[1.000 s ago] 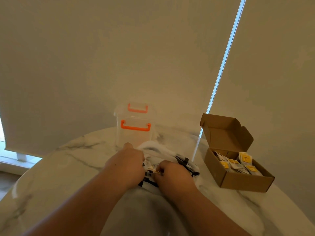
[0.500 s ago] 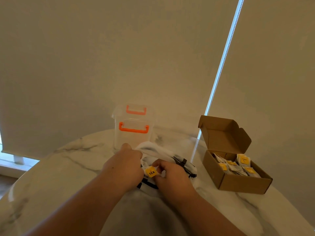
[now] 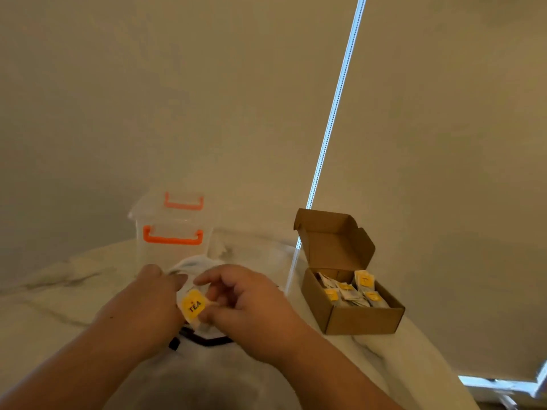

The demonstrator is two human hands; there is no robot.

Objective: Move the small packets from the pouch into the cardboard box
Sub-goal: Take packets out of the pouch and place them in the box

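A white fabric pouch (image 3: 194,266) with black cord lies on the marble table in front of me. My right hand (image 3: 245,309) pinches a small white tea packet (image 3: 194,306) with a yellow "TEA" label, lifted just above the pouch opening. My left hand (image 3: 149,303) grips the pouch's left edge, fingers curled over the fabric. An open cardboard box (image 3: 355,319) stands to the right, lid raised, with several similar packets (image 3: 349,291) inside.
A clear plastic container (image 3: 171,235) with orange handles stands behind the pouch. A round white marble table (image 3: 59,291) carries everything. Beige roller blinds hang behind, with a beaded cord (image 3: 331,128) running down just left of the box.
My right hand has drawn a tea packet out of the pouch and raised it; one second ago both hands were at the pouch mouth with the packet barely showing.
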